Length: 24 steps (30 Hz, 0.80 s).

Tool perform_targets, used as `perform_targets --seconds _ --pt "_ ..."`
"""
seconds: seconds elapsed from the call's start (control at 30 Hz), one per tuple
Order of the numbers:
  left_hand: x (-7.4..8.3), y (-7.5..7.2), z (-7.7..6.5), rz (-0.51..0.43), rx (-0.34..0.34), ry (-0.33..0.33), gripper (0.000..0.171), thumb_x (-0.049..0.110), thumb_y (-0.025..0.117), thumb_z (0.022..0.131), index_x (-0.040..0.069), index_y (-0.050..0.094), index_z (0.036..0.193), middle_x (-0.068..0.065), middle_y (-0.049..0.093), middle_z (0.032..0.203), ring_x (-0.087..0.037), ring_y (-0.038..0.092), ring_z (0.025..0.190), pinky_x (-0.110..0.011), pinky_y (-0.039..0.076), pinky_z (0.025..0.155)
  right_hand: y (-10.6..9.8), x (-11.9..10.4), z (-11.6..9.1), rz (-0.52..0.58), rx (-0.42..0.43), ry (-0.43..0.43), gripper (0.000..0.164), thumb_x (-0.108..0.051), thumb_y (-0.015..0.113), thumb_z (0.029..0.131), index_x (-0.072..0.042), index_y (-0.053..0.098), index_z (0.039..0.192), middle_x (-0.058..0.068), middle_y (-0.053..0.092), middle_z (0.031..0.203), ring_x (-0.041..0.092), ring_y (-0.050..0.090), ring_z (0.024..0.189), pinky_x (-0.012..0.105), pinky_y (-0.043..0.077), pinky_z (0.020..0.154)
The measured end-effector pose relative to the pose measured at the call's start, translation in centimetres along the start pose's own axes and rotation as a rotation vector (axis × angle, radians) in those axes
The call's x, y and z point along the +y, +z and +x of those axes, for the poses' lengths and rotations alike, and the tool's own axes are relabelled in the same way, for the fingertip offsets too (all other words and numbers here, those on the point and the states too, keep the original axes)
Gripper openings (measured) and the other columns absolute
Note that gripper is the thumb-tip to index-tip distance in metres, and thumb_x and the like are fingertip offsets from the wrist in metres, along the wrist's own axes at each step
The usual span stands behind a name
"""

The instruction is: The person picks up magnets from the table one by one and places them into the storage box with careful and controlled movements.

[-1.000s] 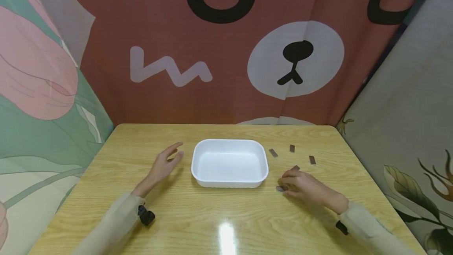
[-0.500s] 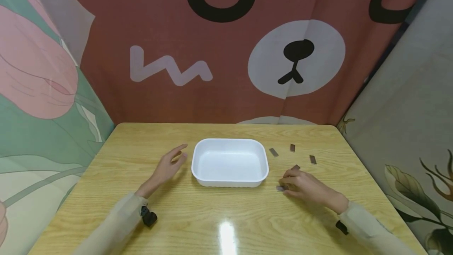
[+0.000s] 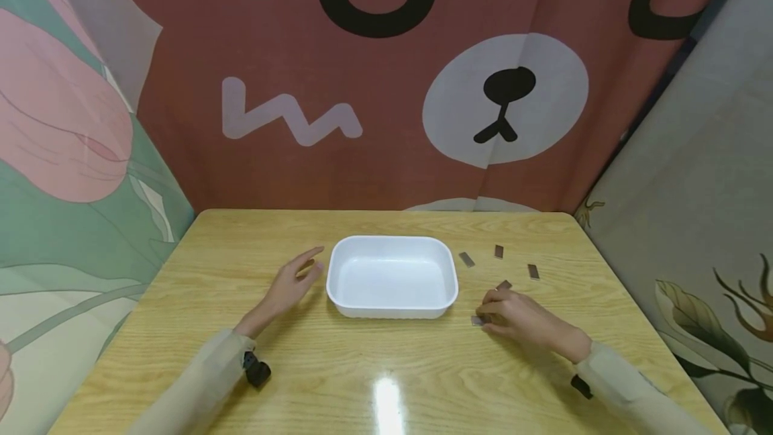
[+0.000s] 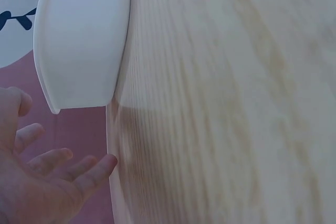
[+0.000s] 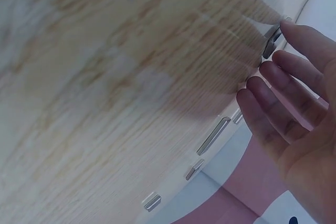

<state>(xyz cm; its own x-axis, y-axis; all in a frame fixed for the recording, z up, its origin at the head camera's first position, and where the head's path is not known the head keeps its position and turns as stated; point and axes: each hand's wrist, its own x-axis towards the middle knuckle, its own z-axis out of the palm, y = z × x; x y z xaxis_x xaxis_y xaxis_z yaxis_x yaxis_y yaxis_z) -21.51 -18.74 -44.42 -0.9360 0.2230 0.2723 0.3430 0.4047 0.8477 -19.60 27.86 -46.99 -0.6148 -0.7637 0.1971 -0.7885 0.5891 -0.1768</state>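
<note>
On the right of the table, my right hand [image 3: 522, 314] reaches down with bent fingers and pinches a small flat shiny metal block [image 3: 476, 321] between thumb and forefinger. In the right wrist view the thumb sits at one end of this block [image 5: 271, 40], which lies at the tabletop. Another such block [image 3: 504, 284] shows just behind the fingers. Left of the white plastic tub [image 3: 392, 312], my left hand [image 3: 290, 284] hovers with relaxed, spread fingers and holds nothing. The left wrist view has that hand [image 4: 47, 187] beside the tub's end wall [image 4: 84, 45].
Further back on the right lie more metal blocks: one block [image 3: 466, 260] near the tub's corner, a second block [image 3: 498, 252] behind, a third block [image 3: 533, 272] to the right. The wooden table [image 3: 314, 374] ends at a printed curtain [image 3: 374, 173]; more curtains hang at both sides.
My left hand has shifted slightly right, closer to the tub's left side. My right hand stays at the same block, nearly still.
</note>
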Motion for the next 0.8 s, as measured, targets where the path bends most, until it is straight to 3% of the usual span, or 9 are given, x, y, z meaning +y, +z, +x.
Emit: perform_targets --seconds 0.33,0.63,0.8 --pt "0.3 0.2 0.0 -0.005 -0.022 -0.001 0.040 0.004 0.054 0.102 -0.011 0.049 0.138 -0.035 0.041 0.144 -0.059 0.044 0.123 -0.064 0.044 0.100 0.2 0.1 0.3 0.021 0.030 -0.025 0.012 -0.011 0.082 0.082 -0.009 0.077 0.093 -0.001 0.062 0.094 0.007 0.057 0.081 0.021 0.058 0.064" --pt "-3.6 1.2 0.7 -0.024 -0.031 0.029 0.044 0.011 0.054 0.103 -0.006 0.047 0.143 -0.029 0.040 0.148 -0.053 0.046 0.125 -0.063 0.044 0.103 0.5 0.2 0.4 0.023 0.034 -0.046 0.012 -0.008 0.082 0.081 -0.008 0.077 0.092 -0.002 0.062 0.091 0.005 0.058 0.079 0.019 0.057 0.062" --pt "-4.4 1.4 0.8 -0.026 -0.050 0.032 0.045 0.018 0.055 0.104 -0.003 0.048 0.143 -0.025 0.041 0.149 -0.051 0.047 0.126 -0.063 0.044 0.103 0.2 0.2 0.5 0.027 0.010 -0.033 0.011 -0.008 0.082 0.081 -0.009 0.078 0.090 -0.004 0.063 0.088 0.004 0.058 0.078 0.020 0.058 0.064"
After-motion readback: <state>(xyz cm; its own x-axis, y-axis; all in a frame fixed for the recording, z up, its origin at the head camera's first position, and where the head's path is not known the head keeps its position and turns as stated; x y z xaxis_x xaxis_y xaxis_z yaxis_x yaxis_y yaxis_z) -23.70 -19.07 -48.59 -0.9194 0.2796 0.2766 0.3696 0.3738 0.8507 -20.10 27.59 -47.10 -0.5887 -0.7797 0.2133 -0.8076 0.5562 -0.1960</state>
